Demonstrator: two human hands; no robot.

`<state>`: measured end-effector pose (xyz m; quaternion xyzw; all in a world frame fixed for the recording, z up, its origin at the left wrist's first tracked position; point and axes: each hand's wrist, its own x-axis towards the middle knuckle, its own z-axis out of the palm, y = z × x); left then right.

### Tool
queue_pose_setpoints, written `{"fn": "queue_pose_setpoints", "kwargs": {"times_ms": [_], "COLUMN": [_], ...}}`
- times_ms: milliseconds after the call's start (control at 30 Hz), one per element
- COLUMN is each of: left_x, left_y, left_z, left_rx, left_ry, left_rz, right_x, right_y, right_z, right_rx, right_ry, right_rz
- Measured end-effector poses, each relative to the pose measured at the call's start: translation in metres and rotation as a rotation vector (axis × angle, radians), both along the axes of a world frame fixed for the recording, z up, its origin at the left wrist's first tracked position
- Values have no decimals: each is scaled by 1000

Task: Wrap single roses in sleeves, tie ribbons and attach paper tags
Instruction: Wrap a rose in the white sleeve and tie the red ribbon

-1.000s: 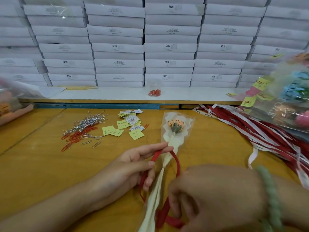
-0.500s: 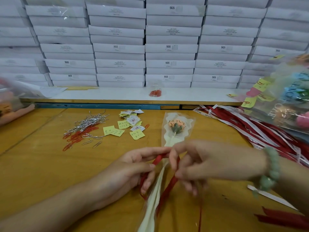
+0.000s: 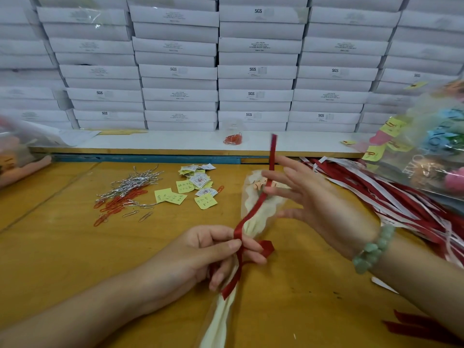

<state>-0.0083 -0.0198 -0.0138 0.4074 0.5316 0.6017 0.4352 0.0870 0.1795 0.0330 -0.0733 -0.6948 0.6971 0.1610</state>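
**At centre frame, the ribbon is drawn up for its knot**

Below the wall of white boxes (image 3: 175, 71), on the yellow table (image 3: 62, 247), the sleeved rose (image 3: 258, 222) lies at centre, head away. The left hand (image 3: 200, 257) pinches the red ribbon (image 3: 252, 212) at the sleeve's neck. The right hand (image 3: 313, 197), fingers spread, nips the ribbon's free end between two of them. Best to keep that pinch firm while pulling evenly, so the crossing cannot slip. Half a second ago the right hand worked low beside the left; now it is raised, the ribbon taut.
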Motion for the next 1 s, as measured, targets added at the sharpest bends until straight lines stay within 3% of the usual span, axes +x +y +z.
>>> {"fn": "queue_pose_setpoints", "kwargs": {"times_ms": [133,300,400,500,567,700,833,1000], "left_x": [1,4,7,7,7,5,3,3], "left_y": [1,3,3,2,2,2,1,1], "left_z": [1,2,2,0,0,0,0,0], "left_rx": [22,53,70,85,83,85,91,109], "left_ry": [-12,-46,-39,-36,-24,-15,-19,-5], "left_rz": [26,100,158,240,301,377,435,430], "right_x": [-2,3,3,2,1,0,3,10], "right_y": [6,-1,-4,0,2,5,5,-9], "right_z": [-11,-18,-23,-23,-21,-16,-10,-7], "right_rx": [227,677,760,779,727,401,60,18], "right_ry": [5,48,-13,-29,-31,-104,-265,-483], "right_rz": [-219,57,218,239,236,236,431,704]}}
